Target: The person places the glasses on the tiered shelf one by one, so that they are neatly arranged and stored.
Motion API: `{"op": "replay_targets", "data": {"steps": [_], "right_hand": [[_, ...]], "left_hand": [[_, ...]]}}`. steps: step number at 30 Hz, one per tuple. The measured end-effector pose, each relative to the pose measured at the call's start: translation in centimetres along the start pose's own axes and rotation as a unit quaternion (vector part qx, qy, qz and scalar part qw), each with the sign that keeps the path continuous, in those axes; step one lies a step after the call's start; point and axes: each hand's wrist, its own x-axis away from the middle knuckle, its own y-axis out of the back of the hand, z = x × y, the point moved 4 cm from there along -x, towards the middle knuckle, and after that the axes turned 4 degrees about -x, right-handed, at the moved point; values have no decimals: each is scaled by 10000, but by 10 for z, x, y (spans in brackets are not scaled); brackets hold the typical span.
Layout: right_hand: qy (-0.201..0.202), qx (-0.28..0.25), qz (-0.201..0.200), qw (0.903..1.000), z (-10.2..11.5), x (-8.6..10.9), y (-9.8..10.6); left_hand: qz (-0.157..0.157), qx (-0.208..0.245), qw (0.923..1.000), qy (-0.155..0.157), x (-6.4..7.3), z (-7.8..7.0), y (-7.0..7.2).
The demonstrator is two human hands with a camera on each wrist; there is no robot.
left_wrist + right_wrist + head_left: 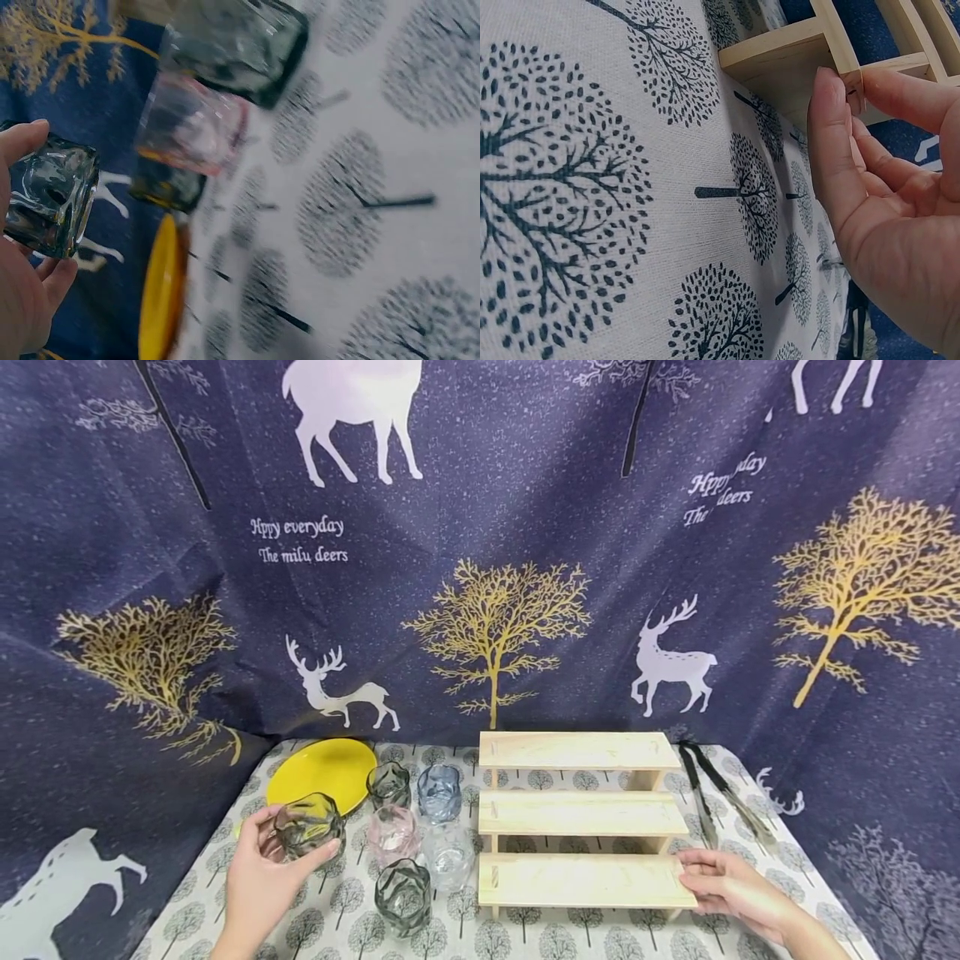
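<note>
My left hand (258, 878) grips a smoky grey glass cup (309, 828), raised above the cloth at the left; thumb and fingers hold its sides, as the left wrist view also shows. With the right hand (733, 893), I pinch the right end of the lowest board of a three-tier wooden shelf (585, 881). In the right wrist view, thumb and fingertips meet at the board's corner (853, 79). Between the left hand and the shelf stand a pink cup (393, 833), a clear cup (449, 857), a blue cup (439, 795) and two more grey cups (403, 897).
Behind the left hand lies a yellow plate (322, 770). Tongs (708, 802) with dark handles lie right of the shelf. A tree-print cloth (348, 897) covers the table, and a dark blue deer-print curtain (495, 527) hangs behind and at the sides.
</note>
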Motion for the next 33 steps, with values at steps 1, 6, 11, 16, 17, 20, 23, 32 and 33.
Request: {"op": "replay_targets", "data": {"steps": [1,6,11,16,17,20,23,32,33], "right_hand": [[-6,6,-19,10000,0,0,0],[31,67,-43,10000,-2,1,2],[82,-12,4,10000,-3,2,3],[68,-30,16,10000,-1,2,2],[42,-16,-4,10000,-1,2,2],[-28,22,-76,10000,-1,2,1],[-73,19,-128,9999,-1,1,1],[-48,-81,-79,9999,-2,1,2],[-51,-96,-73,9999,-2,2,2]], "left_hand": [[-47,-6,10000,-72,1,-6,0],[-145,114,9985,-522,9,-38,-2],[-11,437,9931,-1089,12,-68,-12],[352,560,9866,-1491,12,-93,-32],[434,519,9859,-1530,12,-98,-37],[683,489,9822,-1683,11,-112,-52],[877,521,9768,-1881,9,-126,-68],[1485,1118,9525,-2411,9,-172,-120],[1560,1175,9503,-2426,9,-176,-127]]}}
